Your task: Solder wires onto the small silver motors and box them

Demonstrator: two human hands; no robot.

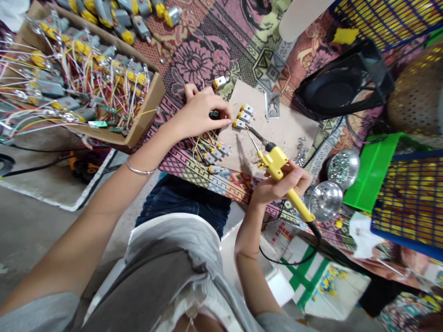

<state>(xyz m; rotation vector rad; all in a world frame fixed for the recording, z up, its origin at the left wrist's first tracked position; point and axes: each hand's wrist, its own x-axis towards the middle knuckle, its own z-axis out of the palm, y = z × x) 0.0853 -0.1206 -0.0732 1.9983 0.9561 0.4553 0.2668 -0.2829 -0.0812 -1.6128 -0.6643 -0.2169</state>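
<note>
My right hand [282, 184] grips a yellow soldering iron [277, 166]; its dark tip points up-left toward a row of small motors [243, 116] lying on a brown cardboard sheet [280, 133]. My left hand [202, 113] pinches a small green circuit board [214, 113] with thin wires right beside those motors. Below that hand lie several wired motors [214, 154] at the cardboard's near edge. A single motor [219, 82] sits just beyond my left hand.
A cardboard box [141, 122] full of wired motors and boards stands at the left. A black fan [342, 85] lies at the back right. Two metal bowls [342, 168] of solder bits, a green tray [372, 170] and blue-yellow baskets [408, 203] crowd the right.
</note>
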